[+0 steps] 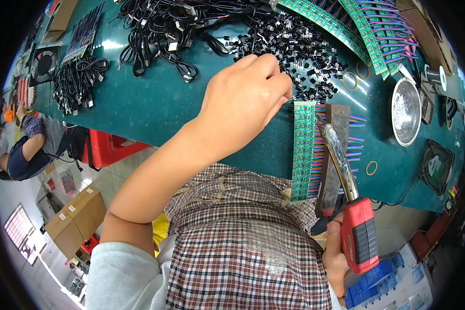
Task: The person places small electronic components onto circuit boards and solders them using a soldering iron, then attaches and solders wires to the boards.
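My left hand (250,93) reaches across the table with its fingers pinched together, close to a heap of small black connectors (305,44). What the fingertips hold, if anything, is hidden. Just below them lies a green circuit board panel (303,155) with thin coloured wires running out to its right. A dark metal bar (337,129) rests across those wires. In my right hand (336,253), at the lower right, is a soldering iron (360,235) with a red and black handle. Its metal barrel points up and left over the bar and wires.
Coiled black cables (165,36) cover the far left of the green table (139,103). More green board strips (367,31) lie at the far right. A metal bowl (406,112), a black fan (436,168) and rubber bands stand right. Another person (28,139) sits at left.
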{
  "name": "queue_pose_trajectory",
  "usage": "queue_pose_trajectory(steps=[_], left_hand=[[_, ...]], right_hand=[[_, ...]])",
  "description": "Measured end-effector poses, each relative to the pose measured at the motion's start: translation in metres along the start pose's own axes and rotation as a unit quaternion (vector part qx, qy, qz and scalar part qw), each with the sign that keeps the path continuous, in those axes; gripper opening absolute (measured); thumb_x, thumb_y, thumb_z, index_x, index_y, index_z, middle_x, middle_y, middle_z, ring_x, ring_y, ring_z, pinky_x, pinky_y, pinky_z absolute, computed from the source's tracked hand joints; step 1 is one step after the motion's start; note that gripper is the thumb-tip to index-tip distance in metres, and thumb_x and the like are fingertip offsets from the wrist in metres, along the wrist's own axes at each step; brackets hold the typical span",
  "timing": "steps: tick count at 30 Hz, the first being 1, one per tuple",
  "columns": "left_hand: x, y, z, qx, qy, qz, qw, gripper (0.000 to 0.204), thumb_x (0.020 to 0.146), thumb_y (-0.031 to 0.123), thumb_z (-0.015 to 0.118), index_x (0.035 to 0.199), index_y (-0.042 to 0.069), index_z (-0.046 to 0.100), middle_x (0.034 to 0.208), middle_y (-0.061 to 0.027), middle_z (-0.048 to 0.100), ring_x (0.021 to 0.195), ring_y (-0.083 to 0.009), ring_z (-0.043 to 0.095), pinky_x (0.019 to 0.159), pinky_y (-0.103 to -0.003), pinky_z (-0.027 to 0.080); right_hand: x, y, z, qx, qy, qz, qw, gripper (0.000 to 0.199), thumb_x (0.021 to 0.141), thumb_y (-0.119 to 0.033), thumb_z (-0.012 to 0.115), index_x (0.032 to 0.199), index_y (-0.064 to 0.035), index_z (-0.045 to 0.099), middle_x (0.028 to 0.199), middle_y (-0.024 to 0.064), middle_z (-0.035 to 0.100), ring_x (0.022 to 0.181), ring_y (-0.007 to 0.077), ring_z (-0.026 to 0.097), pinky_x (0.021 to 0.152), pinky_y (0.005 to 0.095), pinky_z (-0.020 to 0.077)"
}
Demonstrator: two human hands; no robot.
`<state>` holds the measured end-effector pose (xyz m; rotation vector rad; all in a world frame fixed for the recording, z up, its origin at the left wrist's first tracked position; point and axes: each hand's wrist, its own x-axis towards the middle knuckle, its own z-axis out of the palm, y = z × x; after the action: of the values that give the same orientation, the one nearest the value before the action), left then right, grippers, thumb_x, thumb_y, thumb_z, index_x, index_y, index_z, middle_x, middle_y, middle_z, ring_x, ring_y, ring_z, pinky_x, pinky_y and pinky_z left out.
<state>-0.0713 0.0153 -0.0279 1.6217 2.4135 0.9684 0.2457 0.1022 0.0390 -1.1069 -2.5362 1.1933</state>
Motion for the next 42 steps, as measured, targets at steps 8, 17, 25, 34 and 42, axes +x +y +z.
queue_pose_trajectory(steps=[8, 17, 25, 34, 42], left_hand=[[-0.008, 0.021, -0.02, -0.291, -0.027, -0.239, 0.926, 0.008, 0.09, 0.001, 0.074, 0.096, -0.002, 0.071, 0.087, -0.0037, 0.073, 0.076, -0.0059, 0.068, 0.069, -0.02, 0.055], [-0.022, 0.028, -0.009, -0.413, -0.058, -0.35, 0.839, 0.008, 0.09, -0.001, 0.073, 0.097, -0.004, 0.072, 0.09, -0.0081, 0.074, 0.083, -0.0112, 0.072, 0.074, -0.023, 0.058], [-0.024, 0.029, -0.002, -0.457, -0.085, -0.368, 0.805, 0.008, 0.088, -0.001, 0.074, 0.095, -0.003, 0.07, 0.089, -0.0078, 0.074, 0.08, -0.0099, 0.071, 0.071, -0.022, 0.057], [-0.02, 0.028, 0.004, -0.426, -0.084, -0.376, 0.819, 0.018, 0.085, -0.003, 0.074, 0.091, -0.001, 0.058, 0.085, -0.0089, 0.071, 0.081, -0.0118, 0.071, 0.071, -0.024, 0.058], [-0.018, 0.022, 0.008, -0.393, -0.093, -0.342, 0.848, 0.023, 0.083, -0.006, 0.073, 0.088, 0.002, 0.052, 0.082, -0.0069, 0.067, 0.078, -0.0124, 0.07, 0.068, -0.025, 0.058]], right_hand=[[-0.007, -0.004, -0.003, 0.007, 0.007, 0.054, 0.999, 0.029, 0.082, -0.018, 0.077, 0.104, -0.0004, 0.068, 0.098, 0.0181, 0.068, 0.084, 0.0383, 0.067, 0.078, 0.0442, 0.0537], [-0.01, -0.003, -0.005, 0.024, -0.016, 0.077, 0.997, 0.03, 0.083, -0.02, 0.078, 0.106, -0.0018, 0.069, 0.1, 0.0177, 0.068, 0.088, 0.0376, 0.066, 0.081, 0.0438, 0.0526], [-0.01, -0.005, 0.0, 0.038, 0.006, 0.069, 0.997, 0.03, 0.082, -0.019, 0.079, 0.103, -0.001, 0.069, 0.099, 0.0181, 0.069, 0.088, 0.0395, 0.067, 0.082, 0.0455, 0.0537], [-0.009, 0.0, 0.005, 0.029, -0.004, 0.036, 0.999, 0.026, 0.076, -0.01, 0.079, 0.097, -0.0004, 0.066, 0.091, 0.0162, 0.067, 0.08, 0.0372, 0.067, 0.074, 0.0426, 0.0547], [0.008, -0.008, 0.008, 0.033, -0.019, -0.025, 0.999, 0.022, 0.073, -0.004, 0.078, 0.09, -0.0003, 0.065, 0.084, 0.0133, 0.063, 0.072, 0.0318, 0.064, 0.064, 0.0379, 0.0516]])
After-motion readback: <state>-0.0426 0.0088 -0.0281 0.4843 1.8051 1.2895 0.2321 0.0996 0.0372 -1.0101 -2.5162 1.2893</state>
